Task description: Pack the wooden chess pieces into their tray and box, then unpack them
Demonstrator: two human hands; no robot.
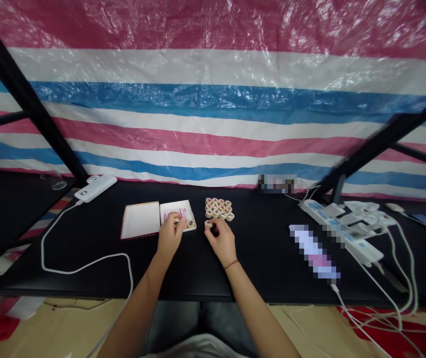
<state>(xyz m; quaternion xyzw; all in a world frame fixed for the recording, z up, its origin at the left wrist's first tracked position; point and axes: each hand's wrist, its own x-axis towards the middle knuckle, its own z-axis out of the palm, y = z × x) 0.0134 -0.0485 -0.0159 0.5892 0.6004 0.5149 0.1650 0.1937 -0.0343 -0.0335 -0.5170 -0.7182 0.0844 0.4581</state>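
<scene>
A small white box (185, 208) lies open on the black table (257, 258), its lid (140, 220) flat beside it on the left. My left hand (169, 235) reaches into the box with fingers pinched on a round wooden game piece (177, 222). Another piece (190, 224) lies in the box. My right hand (220, 240) is closed on a round piece (209, 223) at the table surface, just in front of a tidy cluster of several round wooden pieces (219, 208) with red and black characters.
A white power bank (95, 188) with a looping white cable (86, 266) sits at the left. White power strips (341, 226) with several cables lie at the right. Black frame bars (30, 99) slant across a striped tarp (213, 99) behind the table.
</scene>
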